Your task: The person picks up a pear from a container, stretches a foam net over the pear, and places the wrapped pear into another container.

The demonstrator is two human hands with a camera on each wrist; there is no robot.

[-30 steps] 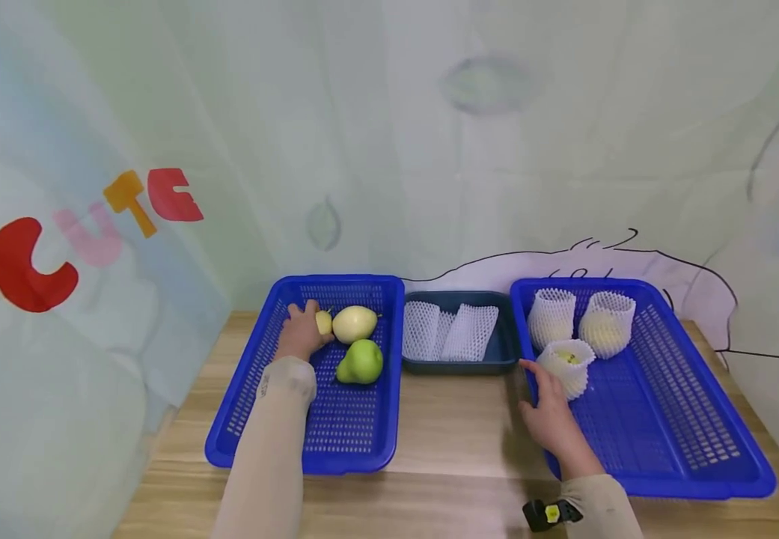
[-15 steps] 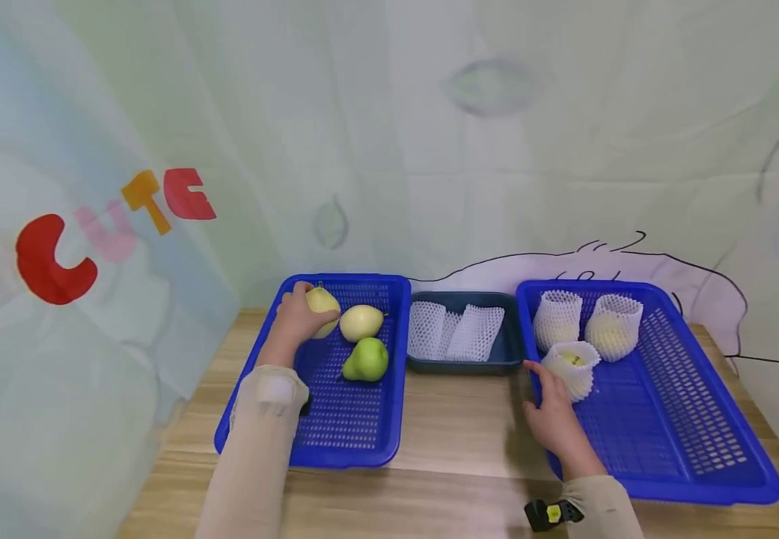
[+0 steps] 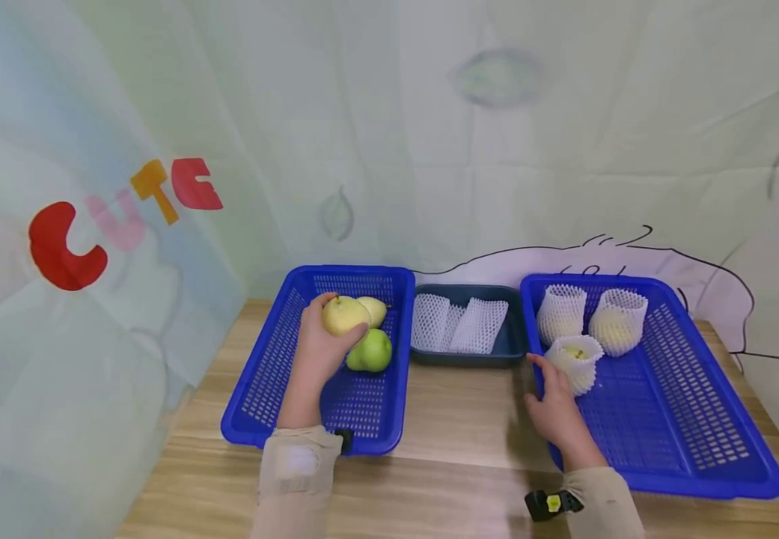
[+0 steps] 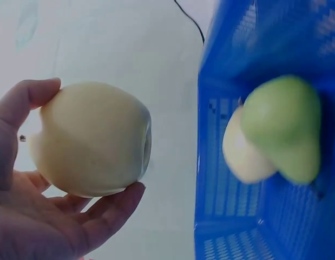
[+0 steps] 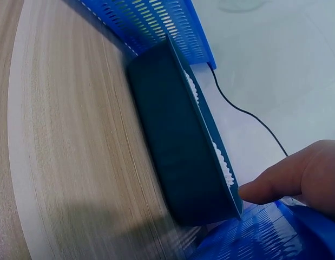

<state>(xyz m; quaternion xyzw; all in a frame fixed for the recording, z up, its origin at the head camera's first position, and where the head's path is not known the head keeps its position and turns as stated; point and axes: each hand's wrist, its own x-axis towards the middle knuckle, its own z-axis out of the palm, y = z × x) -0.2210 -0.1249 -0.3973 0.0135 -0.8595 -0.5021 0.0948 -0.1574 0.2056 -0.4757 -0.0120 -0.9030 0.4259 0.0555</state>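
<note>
My left hand [image 3: 316,348] holds a pale yellow, round pear [image 3: 344,317] up over the left blue basket [image 3: 246,404]. In the left wrist view its thumb and fingers curl round that pear [image 4: 94,138], stem towards the palm. Below lie a green pear [image 3: 371,352] and another pale pear [image 3: 373,310], partly hidden by the held one. At the left rim of the right blue basket [image 3: 658,434] is my right hand [image 3: 557,412], fingers extended, beside a pear in a white foam net [image 3: 574,365]. Its fingertip is at the corner of a dark tray [image 5: 178,135].
Between the baskets stands the dark tray with several flat white foam nets [image 3: 480,326]. Two more netted fruits [image 3: 561,314] stand at the back of the right basket. A printed curtain [image 3: 389,150] hangs behind the wooden table [image 3: 463,427].
My left hand has taken hold of the pale pear at the left basket's far left, lifted it and brought it to the right. The right hand stays about where it was.
</note>
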